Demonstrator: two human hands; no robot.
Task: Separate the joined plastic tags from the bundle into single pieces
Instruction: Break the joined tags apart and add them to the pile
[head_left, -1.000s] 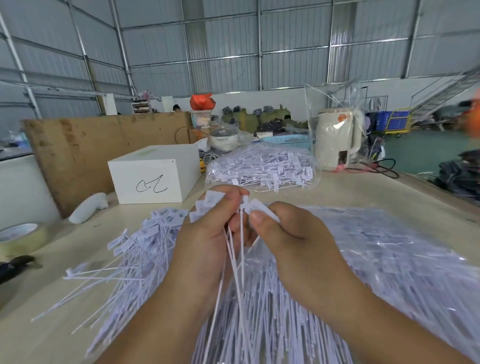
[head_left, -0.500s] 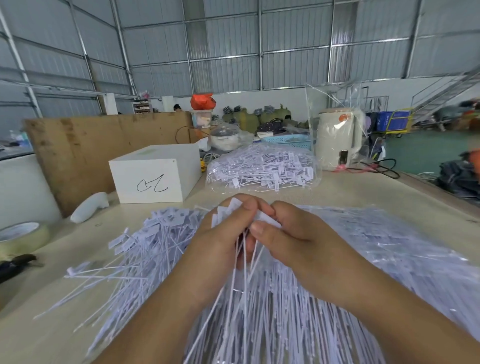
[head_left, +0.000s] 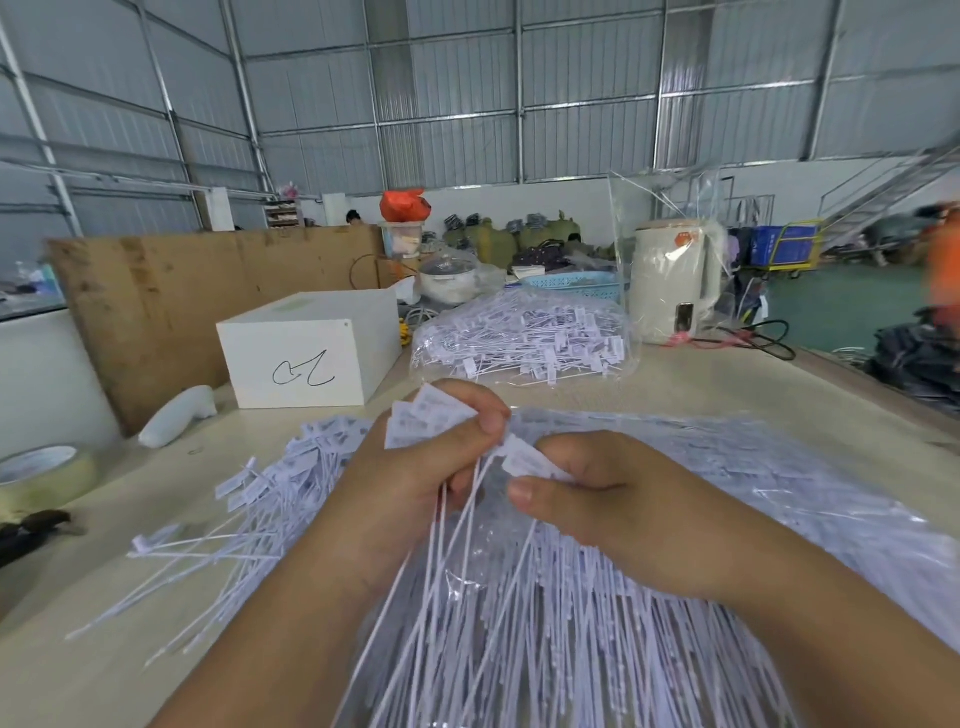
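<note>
Nearest the camera, a broad heap of tags (head_left: 597, 649) lies on the table (head_left: 727, 384), their thin white tails fanning toward the viewer under clear plastic. Above it the two hands meet at the middle. The left hand (head_left: 415, 467) is curled round a bundle (head_left: 426, 423) of joined tag heads, thumb and fingers closed on it, the tails hanging down between the hands. The right hand (head_left: 597, 493) pinches one tag (head_left: 524, 460) at its head between thumb and forefinger, just beside the bundle — whether it is already free of the rest cannot be told. To the left of the hands a looser pile (head_left: 260, 499) of single tags is spread on the table, heads pointing away. Further left sit a roll of tape (head_left: 41, 478) and a dark object at the table edge, too blurred to name. Beyond lie a white bottle (head_left: 179, 415) on its side and a white box (head_left: 306, 351) with a pen scrawl on its front. Behind the hands a clear bag (head_left: 519, 338) holds more tags — and just right of it stands a cream kettle (head_left: 675, 280) wrapped in plastic. A brown board (head_left: 182, 291) stands behind the box.
</note>
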